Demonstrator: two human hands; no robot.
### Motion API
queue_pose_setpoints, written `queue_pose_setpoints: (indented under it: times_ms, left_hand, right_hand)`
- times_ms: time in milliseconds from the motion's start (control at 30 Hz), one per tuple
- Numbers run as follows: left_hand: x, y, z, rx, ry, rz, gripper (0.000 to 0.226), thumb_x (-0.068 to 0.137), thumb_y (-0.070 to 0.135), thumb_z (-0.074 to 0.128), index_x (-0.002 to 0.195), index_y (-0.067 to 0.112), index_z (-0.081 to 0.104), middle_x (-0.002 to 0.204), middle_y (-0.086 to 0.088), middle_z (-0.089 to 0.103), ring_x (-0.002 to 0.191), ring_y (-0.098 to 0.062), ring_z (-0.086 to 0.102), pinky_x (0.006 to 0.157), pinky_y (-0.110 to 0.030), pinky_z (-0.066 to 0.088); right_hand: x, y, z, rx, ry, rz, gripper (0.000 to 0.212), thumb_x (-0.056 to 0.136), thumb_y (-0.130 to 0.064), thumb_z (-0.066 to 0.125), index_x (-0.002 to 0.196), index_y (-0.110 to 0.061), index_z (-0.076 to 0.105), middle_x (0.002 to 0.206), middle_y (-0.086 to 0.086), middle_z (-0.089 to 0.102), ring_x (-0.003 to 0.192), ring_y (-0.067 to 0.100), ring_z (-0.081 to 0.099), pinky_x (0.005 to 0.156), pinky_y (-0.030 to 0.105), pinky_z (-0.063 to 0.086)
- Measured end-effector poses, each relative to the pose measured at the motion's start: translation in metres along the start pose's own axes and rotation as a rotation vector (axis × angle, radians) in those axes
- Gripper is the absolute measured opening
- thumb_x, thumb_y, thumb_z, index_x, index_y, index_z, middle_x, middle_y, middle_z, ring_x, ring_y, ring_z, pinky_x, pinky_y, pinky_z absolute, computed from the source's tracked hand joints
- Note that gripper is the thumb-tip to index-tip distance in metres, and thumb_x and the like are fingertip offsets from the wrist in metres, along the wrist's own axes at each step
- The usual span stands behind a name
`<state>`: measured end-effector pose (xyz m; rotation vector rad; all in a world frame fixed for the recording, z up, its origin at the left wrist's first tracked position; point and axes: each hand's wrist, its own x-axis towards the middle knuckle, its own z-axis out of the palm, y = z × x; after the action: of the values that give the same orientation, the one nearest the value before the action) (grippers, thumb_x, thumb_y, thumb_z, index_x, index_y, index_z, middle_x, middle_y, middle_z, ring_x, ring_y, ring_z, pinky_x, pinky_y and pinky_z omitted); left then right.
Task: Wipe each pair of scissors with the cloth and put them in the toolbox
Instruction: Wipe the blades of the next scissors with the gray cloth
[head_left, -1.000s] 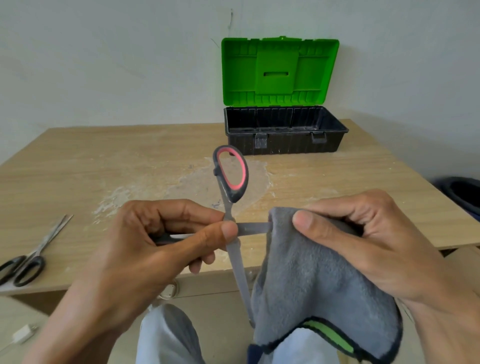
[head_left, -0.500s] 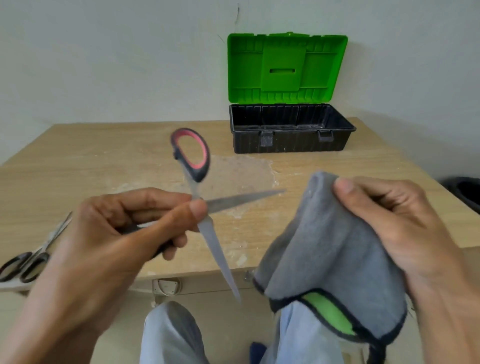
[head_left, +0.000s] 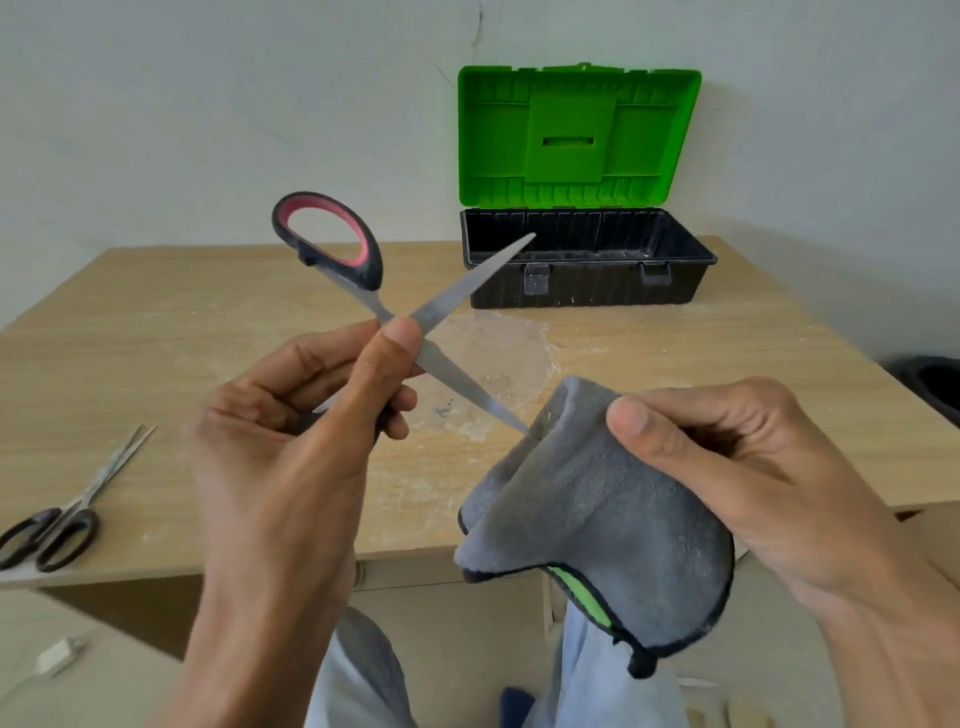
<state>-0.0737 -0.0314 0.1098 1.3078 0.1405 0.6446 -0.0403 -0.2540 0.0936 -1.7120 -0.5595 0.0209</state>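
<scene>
Nearest the viewer, well in front of the toolbox (head_left: 587, 288), the person's knees (head_left: 363, 675) in light trousers show below the tabletop (head_left: 156, 364) edge. Above them, in the air in front of the toolbox and lower left of it in the view, the left hand (head_left: 280, 457) holds the red-lined scissors (head_left: 447, 364). Its grip is clamped on them, fingers curled round the hidden lower handle and the thumb pressed at the pivot. The scissors are spread wide into a cross. The loop handle, black with a red lining, stands up to the left of the toolbox. One blade slants up so that its tip overlaps the toolbox's front rim in the view. The other blade slants down to the right and its tip meets the folded edge of the cloth (head_left: 597, 509).

The right hand (head_left: 737, 467), in front of the toolbox and lower right of it, has its grip pinched on that grey cloth, thumb on top of the bunched fold. The rest of the cloth hangs down, showing a dark hem and a green strip.

Far to the left of the toolbox and close to the near edge of the tabletop, the black-handled scissors (head_left: 78, 506) lie flat and closed, blades pointing away from the viewer. A pale, scuffed patch (head_left: 498, 358) marks the wood just in front of the toolbox.

The toolbox itself sits at the far side of the tabletop, its black tray open, its green lid (head_left: 576, 135) raised upright against the wall (head_left: 208, 104).
</scene>
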Motion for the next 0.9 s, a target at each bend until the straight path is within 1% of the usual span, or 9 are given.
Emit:
queue_pose_setpoints:
  times_ms: [133, 233, 267, 400, 433, 567, 700, 833, 900]
  left_hand:
    - [-0.006, -0.005, 0.006, -0.012, -0.005, -0.008, 0.014, 0.074, 0.028, 0.079, 0.083, 0.017, 0.078, 0.074, -0.006, 0.075, 0.059, -0.013, 0.062, 0.057, -0.018, 0.050]
    - [-0.010, -0.007, 0.011, -0.028, 0.004, -0.009, 0.016, 0.074, 0.028, 0.078, 0.084, 0.016, 0.078, 0.076, -0.009, 0.075, 0.059, -0.013, 0.061, 0.057, -0.019, 0.049]
    - [-0.010, -0.008, 0.011, -0.048, 0.017, -0.016, 0.013, 0.075, 0.026, 0.078, 0.083, 0.016, 0.078, 0.074, -0.007, 0.075, 0.058, -0.012, 0.060, 0.056, -0.018, 0.049]
    - [-0.010, -0.008, 0.011, -0.094, 0.058, -0.024, 0.004, 0.078, 0.021, 0.076, 0.080, 0.017, 0.078, 0.069, -0.002, 0.073, 0.056, -0.011, 0.059, 0.054, -0.018, 0.048]
    - [-0.011, -0.008, 0.013, -0.091, 0.062, -0.020, 0.004, 0.078, 0.021, 0.076, 0.080, 0.017, 0.078, 0.069, -0.003, 0.073, 0.056, -0.011, 0.059, 0.054, -0.018, 0.048]
    - [-0.015, -0.014, 0.019, -0.106, 0.083, -0.042, 0.010, 0.077, 0.025, 0.077, 0.083, 0.016, 0.078, 0.073, -0.004, 0.074, 0.058, -0.012, 0.061, 0.056, -0.019, 0.048]
    - [-0.016, -0.015, 0.018, -0.156, 0.087, -0.100, 0.007, 0.079, 0.019, 0.075, 0.082, 0.013, 0.077, 0.073, -0.004, 0.074, 0.059, -0.011, 0.061, 0.054, -0.018, 0.049]
    - [-0.015, -0.018, 0.016, -0.171, 0.070, -0.161, 0.009, 0.077, 0.016, 0.074, 0.084, 0.010, 0.077, 0.070, -0.003, 0.073, 0.058, -0.010, 0.062, 0.055, -0.018, 0.052]
    - [-0.015, -0.018, 0.014, -0.173, 0.055, -0.181, 0.010, 0.077, 0.015, 0.074, 0.085, 0.009, 0.077, 0.069, -0.003, 0.072, 0.059, -0.010, 0.063, 0.055, -0.017, 0.053]
  right_hand:
    - [0.001, 0.002, 0.003, -0.023, -0.017, 0.008, 0.022, 0.094, -0.048, 0.070, 0.105, -0.036, 0.085, 0.099, 0.009, 0.083, 0.096, 0.036, 0.077, 0.088, 0.052, 0.062]
    - [0.003, 0.001, 0.009, -0.012, -0.050, 0.030, 0.021, 0.091, -0.039, 0.069, 0.106, -0.033, 0.083, 0.102, -0.005, 0.084, 0.099, 0.016, 0.080, 0.089, 0.034, 0.063]
    - [0.002, 0.001, 0.009, -0.019, -0.047, 0.031, 0.023, 0.089, -0.039, 0.068, 0.106, -0.034, 0.083, 0.103, -0.007, 0.084, 0.100, 0.015, 0.080, 0.091, 0.036, 0.062]
    - [0.002, 0.006, 0.008, -0.069, -0.012, 0.011, 0.023, 0.091, -0.049, 0.072, 0.110, -0.039, 0.082, 0.103, 0.014, 0.082, 0.099, 0.042, 0.076, 0.088, 0.063, 0.056]
    - [0.003, 0.007, 0.010, -0.063, -0.019, 0.018, 0.024, 0.092, -0.048, 0.072, 0.109, -0.036, 0.083, 0.104, 0.013, 0.082, 0.100, 0.042, 0.076, 0.089, 0.062, 0.058]
    - [0.004, 0.006, 0.021, -0.037, -0.011, 0.024, 0.031, 0.089, -0.037, 0.068, 0.112, -0.021, 0.082, 0.107, -0.010, 0.083, 0.105, 0.008, 0.078, 0.094, 0.036, 0.061]
    - [0.006, 0.012, 0.026, -0.068, 0.022, 0.027, 0.022, 0.094, -0.040, 0.073, 0.106, -0.026, 0.085, 0.097, 0.000, 0.084, 0.094, 0.023, 0.079, 0.087, 0.050, 0.060]
    - [0.006, 0.012, 0.028, -0.095, 0.075, -0.021, 0.014, 0.093, -0.032, 0.076, 0.096, -0.023, 0.086, 0.082, 0.001, 0.082, 0.077, 0.023, 0.077, 0.070, 0.040, 0.060]
    - [0.009, 0.012, 0.025, -0.117, 0.093, -0.032, 0.014, 0.092, -0.031, 0.075, 0.094, -0.022, 0.086, 0.079, 0.004, 0.081, 0.074, 0.024, 0.076, 0.068, 0.044, 0.059]
